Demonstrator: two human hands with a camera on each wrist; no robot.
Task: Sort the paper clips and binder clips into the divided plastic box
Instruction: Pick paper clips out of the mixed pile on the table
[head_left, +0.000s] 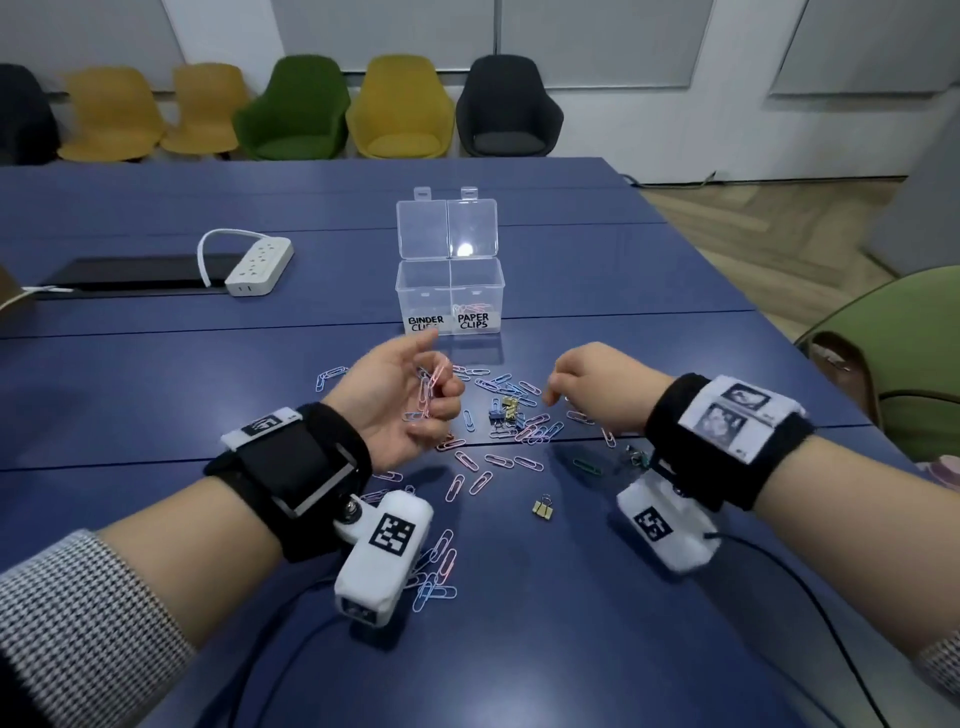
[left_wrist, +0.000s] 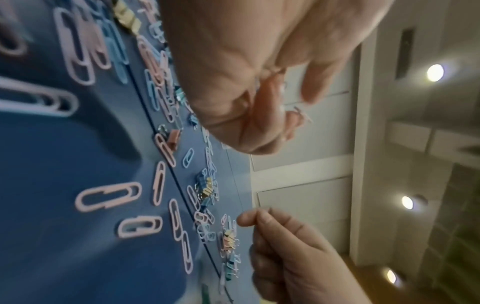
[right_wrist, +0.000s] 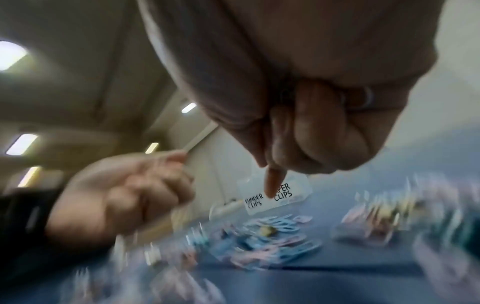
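The clear divided box (head_left: 449, 291) stands open at mid-table, labelled BINDER CLIPS and PAPER CLIPS; a few clips lie in the paper clip side. My left hand (head_left: 415, 384) is turned palm up in front of it, fingers curled round several pink and blue paper clips (head_left: 427, 397). My right hand (head_left: 558, 387) hovers over the loose pile (head_left: 511, 415), fingers curled down; I see no clip in it. Gold binder clips (head_left: 508, 408) sit in the pile, and one more (head_left: 543, 506) lies nearer me. The right wrist view is blurred; the box labels (right_wrist: 270, 198) show past my right hand's fingers (right_wrist: 311, 133).
Pastel paper clips are scattered over the blue table (head_left: 675, 649), with another cluster (head_left: 436, 571) under my left wrist. A white power strip (head_left: 260, 265) and a black panel (head_left: 140, 273) lie far left. Chairs line the back wall; a green chair (head_left: 904, 332) stands at right.
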